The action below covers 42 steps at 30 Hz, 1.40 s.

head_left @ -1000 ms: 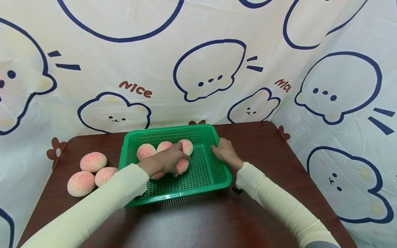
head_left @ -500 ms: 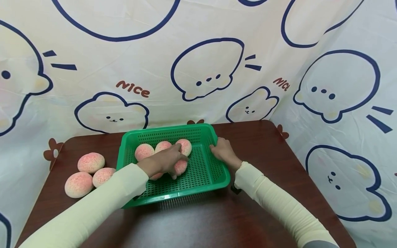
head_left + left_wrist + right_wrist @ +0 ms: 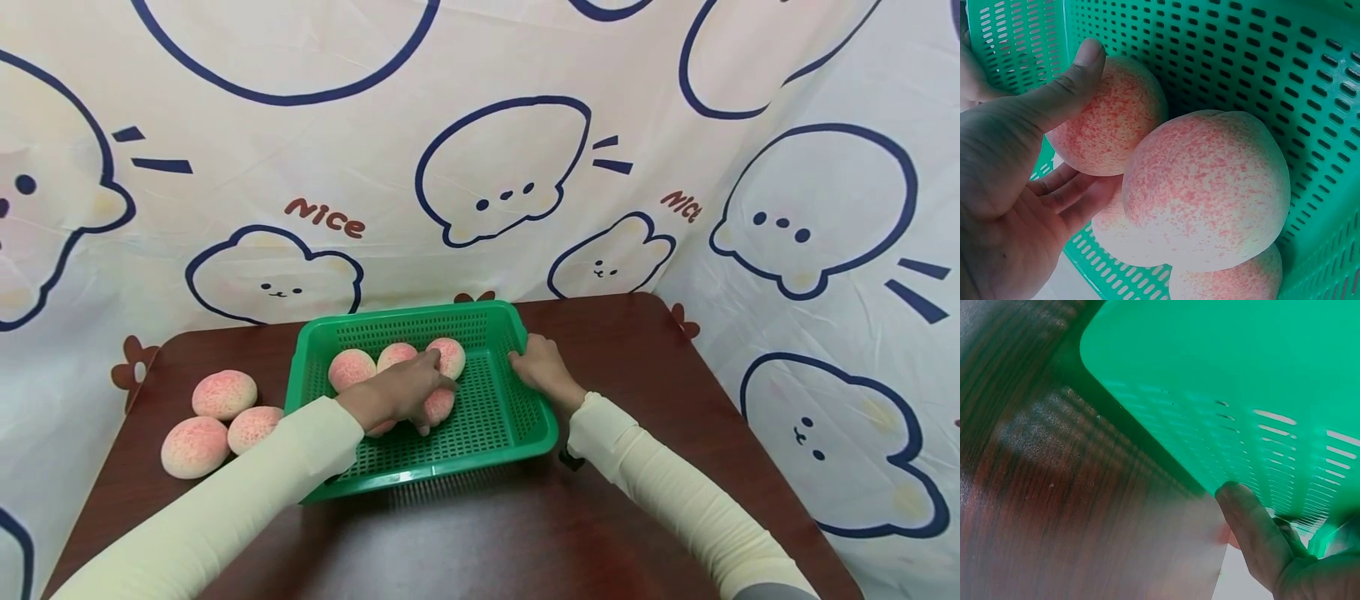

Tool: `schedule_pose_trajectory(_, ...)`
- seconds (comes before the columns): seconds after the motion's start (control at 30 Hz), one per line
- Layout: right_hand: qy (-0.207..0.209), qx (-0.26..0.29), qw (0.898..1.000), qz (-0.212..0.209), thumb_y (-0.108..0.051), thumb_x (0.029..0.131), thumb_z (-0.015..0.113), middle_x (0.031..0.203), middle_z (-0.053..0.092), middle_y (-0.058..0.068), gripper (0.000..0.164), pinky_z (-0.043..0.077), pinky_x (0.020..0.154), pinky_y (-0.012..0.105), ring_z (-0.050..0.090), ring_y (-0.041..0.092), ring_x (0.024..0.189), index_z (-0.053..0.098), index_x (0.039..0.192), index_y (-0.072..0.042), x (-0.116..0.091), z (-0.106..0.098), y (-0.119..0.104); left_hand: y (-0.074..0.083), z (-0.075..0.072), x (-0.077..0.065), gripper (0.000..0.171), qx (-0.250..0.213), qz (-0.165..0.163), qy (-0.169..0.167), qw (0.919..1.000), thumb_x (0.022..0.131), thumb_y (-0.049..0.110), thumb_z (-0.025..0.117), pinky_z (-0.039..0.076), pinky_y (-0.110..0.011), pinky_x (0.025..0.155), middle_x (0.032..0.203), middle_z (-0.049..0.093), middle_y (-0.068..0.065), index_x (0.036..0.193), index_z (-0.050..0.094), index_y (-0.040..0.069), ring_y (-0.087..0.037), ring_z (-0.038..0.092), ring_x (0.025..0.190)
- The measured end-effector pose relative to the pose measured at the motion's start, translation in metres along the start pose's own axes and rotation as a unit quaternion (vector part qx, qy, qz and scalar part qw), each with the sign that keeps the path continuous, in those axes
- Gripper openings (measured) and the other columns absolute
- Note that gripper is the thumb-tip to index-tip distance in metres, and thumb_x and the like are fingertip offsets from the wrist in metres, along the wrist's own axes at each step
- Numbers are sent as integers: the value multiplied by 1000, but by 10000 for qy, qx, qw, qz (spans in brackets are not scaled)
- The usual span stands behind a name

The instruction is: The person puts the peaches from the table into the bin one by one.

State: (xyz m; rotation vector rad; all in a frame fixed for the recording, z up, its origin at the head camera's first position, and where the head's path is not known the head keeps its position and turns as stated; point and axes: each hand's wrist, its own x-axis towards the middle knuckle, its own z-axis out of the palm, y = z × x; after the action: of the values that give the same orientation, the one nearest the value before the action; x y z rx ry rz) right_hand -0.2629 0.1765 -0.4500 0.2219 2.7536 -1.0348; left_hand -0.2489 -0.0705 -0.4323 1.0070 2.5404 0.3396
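A green plastic basket (image 3: 420, 475) with slotted walls stands on the table, holding several pink-speckled white peaches. My left hand (image 3: 397, 390) reaches inside it. In the left wrist view its thumb (image 3: 1075, 81) lies on top of one peach (image 3: 1116, 119), and the other fingers curl against its underside. A larger-looking peach (image 3: 1210, 187) sits right beside that one; others are partly hidden below. My right hand (image 3: 546, 367) grips the basket's right rim. In the right wrist view a finger (image 3: 1250, 528) lies along the outer wall of the basket.
Left of the basket, three more peaches (image 3: 193, 447) rest together on the dark brown table (image 3: 480, 542). A white cloth (image 3: 510, 50) printed with cartoon outlines hangs behind the table and along its right side.
The head view shifts slightly. Both hands, the basket and the peaches keep nearly the same places.
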Motion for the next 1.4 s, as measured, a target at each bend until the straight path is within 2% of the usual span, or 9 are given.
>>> schedule_pose_trajectory(0.2, 11, -40, 10000, -19, -18, 104, 55, 84, 65, 15, 17, 59, 62, 33, 72, 23, 73, 59, 101, -2, 2, 3, 2, -2, -1, -3, 75, 256, 85, 31, 9996, 76, 17, 92, 51, -40, 89, 141, 49, -19, 144, 60, 19, -23, 53, 104)
schedule_pose_trajectory(0.3, 12, -13, 10000, -35, -17, 104, 54, 81, 64, 14, 16, 57, 61, 32, 71, 23, 71, 58, 96, -4, 1, 3, 3, -5, -4, -6, 69, 168, 99, 75, 9998, 83, 13, 85, 53, -44, 94, 149, 46, -22, 146, 58, 20, -31, 56, 122)
schedule_pose_trajectory(0.57, 36, -124, 9999, 35, -20, 104, 56, 90, 67, 16, 18, 61, 67, 38, 73, 26, 79, 59, 103, -2, 1, 0, 4, -17, -36, -25, 48, 37, 45, 617, 9981, 99, 31, 69, 41, -33, 73, 110, 57, -11, 143, 61, 15, -19, 47, 86)
schedule_pose_trajectory(0.8, -61, -85, 9999, 55, -21, 104, 55, 93, 67, 17, 22, 61, 68, 38, 74, 26, 81, 58, 110, 0, 1, 0, 1, -42, -62, -56, 39, 185, -632, 1412, 9878, 99, 28, 68, 48, -41, 77, 115, 57, -15, 134, 67, 10, -24, 54, 93)
schedule_pose_trajectory(1.0, 24, -101, 9999, -7, -21, 104, 55, 93, 67, 18, 24, 62, 67, 38, 74, 27, 78, 58, 112, 2, 0, 0, 0, -67, -75, -91, 33, 302, -1119, 1680, 9790, 102, 13, 57, 52, -49, 81, 116, 58, -21, 131, 65, 2, -32, 59, 100)
schedule_pose_trajectory(1.1, 57, -83, 9999, -88, -20, 104, 55, 92, 67, 18, 22, 61, 65, 38, 74, 27, 77, 59, 109, 1, 1, 1, 0, -82, -74, -109, 36, 186, -1244, 1591, 9792, 102, 4, 45, 52, -50, 80, 113, 56, -24, 132, 63, -3, -34, 59, 98)
schedule_pose_trajectory(1.2, 51, -105, 9999, -106, -21, 104, 55, 91, 66, 18, 22, 59, 64, 35, 73, 27, 77, 59, 107, 1, 1, 2, 0, -98, -66, -127, 40, 49, -1177, 1186, 9859, 99, -2, 41, 52, -55, 86, 117, 56, -27, 136, 57, -6, -39, 58, 105)
schedule_pose_trajectory(1.3, 17, -117, 9999, -70, -22, 104, 55, 93, 66, 19, 25, 58, 64, 34, 72, 27, 77, 59, 112, 2, 2, 2, 0, -111, -55, -143, 48, -173, -1107, 653, 9916, 95, 0, 54, 49, -61, 92, 129, 54, -31, 142, 50, -8, -46, 53, 117)
schedule_pose_trajectory(1.4, -10, -81, 10000, -39, -22, 104, 54, 94, 67, 20, 28, 60, 63, 35, 73, 28, 77, 57, 116, 3, 3, 2, 0, -120, -45, -156, 73, -378, -1208, 214, 9917, 87, 6, 73, 48, -65, 96, 141, 47, -34, 149, 39, -10, -51, 46, 127)
